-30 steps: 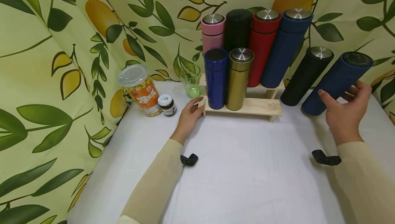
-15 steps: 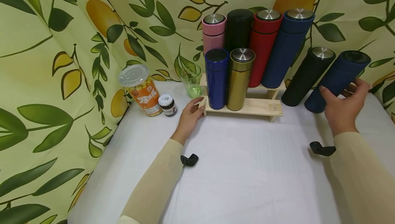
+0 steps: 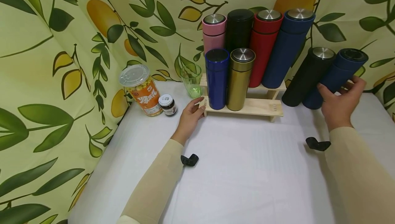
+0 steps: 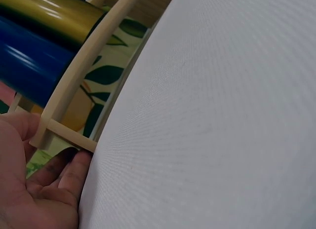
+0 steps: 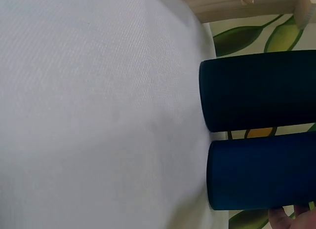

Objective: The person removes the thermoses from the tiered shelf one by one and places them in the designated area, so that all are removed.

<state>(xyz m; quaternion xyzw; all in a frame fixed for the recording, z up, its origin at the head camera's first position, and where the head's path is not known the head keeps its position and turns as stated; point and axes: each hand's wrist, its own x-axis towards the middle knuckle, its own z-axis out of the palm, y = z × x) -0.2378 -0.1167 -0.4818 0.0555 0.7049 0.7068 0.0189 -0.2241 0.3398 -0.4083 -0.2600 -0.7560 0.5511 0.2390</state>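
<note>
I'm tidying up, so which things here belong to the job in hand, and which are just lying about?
Seemingly in the job:
rightmost blue bottle, in the right hand
wooden stand, held by the left hand
six bottles on the stand
black bottle beside the blue one

Seemingly lying about:
orange-labelled tub
small jar
green glass

The place looks like a staged tabletop corner; whether it belongs to a home, shop or studio cannot be told. A white-covered table (image 3: 234,169) spreads under the left hand (image 3: 189,117) and the right hand (image 3: 344,104). Curtains (image 3: 166,1) printed with leaves and fruit hang beyond both and along the left hand's outer side. Between the hands, flasks (image 3: 240,87) line a two-tier stand (image 3: 262,107) as on display. Black devices (image 3: 189,160) sit at both wrists.
</note>
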